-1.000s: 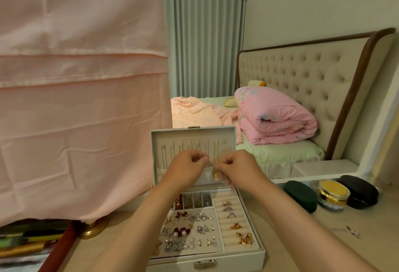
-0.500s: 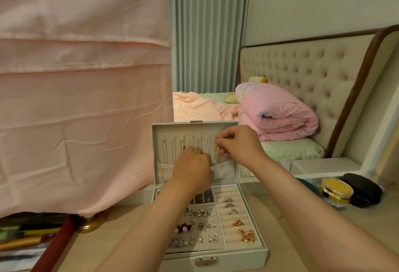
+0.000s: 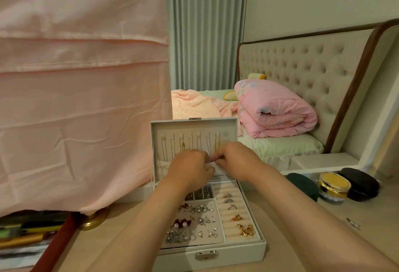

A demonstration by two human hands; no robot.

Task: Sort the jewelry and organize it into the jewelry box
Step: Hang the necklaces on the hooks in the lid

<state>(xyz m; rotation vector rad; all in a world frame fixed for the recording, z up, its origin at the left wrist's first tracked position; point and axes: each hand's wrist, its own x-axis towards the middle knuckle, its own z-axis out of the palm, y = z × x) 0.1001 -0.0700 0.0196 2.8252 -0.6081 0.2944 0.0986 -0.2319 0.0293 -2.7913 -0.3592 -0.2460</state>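
Observation:
The white jewelry box (image 3: 262, 249) stands open on the table with its lid (image 3: 157, 130) upright. Several thin necklaces hang in the lid, among them a gold necklace (image 3: 217, 141) at the right. Both hands meet at the fabric pocket (image 3: 161, 167) along the lid's bottom. My left hand (image 3: 190, 171) grips the pocket's top edge with curled fingers. My right hand (image 3: 236, 161) pinches the lower end of the gold necklace at that edge. Below, the earring tray (image 3: 195, 221) holds several studs, and gold rings (image 3: 245, 229) sit in the ring rolls.
A dark green case (image 3: 302, 185), a gold-lidded jar (image 3: 334, 187) and a black case (image 3: 360, 183) stand at the right. A small metal clip (image 3: 353, 224) lies on the table. A pink cloth (image 3: 75, 99) hangs at the left over a brass base (image 3: 94, 220).
My right hand went up to the lid's hooks with the gold necklace, then came down to the pocket. My left hand stayed at the pocket edge. The camera view shifted slightly.

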